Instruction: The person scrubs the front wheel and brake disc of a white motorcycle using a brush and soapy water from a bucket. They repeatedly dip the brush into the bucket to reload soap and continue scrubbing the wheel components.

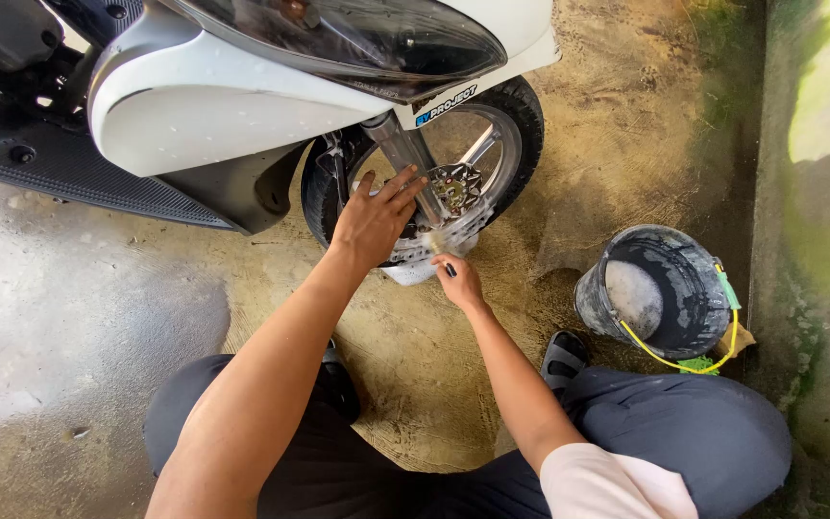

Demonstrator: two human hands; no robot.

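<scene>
Far left, wet concrete floor (69, 327) is showing a dark damp patch, w/ the scooter's black footboard (60, 163) sitting above it. The white scooter body (213, 115) is filling the top left, dark headlight lens (357, 38) running across the top.

Moving right, the left hand (374, 219) is resting on the front wheel (425, 178), palm down, fingers (403, 185) spread and lying against the silver fork leg (403, 154) and the spokes; not gripping anything as far as can be seen. The wheel is standing upright on the floor, black tire around it, brake disc (455, 187) showing at the hub.

Just right of that, the right hand (457, 281) is sitting low by the wheel's bottom edge, fingers curled tight around a small brush (439, 248); its pale bristles are touching the soapy lower rim, dark handle end poking out below the fist. Foam is hanging on the rim there.

Further right, a sandal (563, 358) is showing on the person's foot beside the dark trouser leg (684, 423). Black bucket (660, 293) w/ a yellow handle is standing near the green-stained wall (818, 240), well apart from the wheel, sudsy water inside.
</scene>
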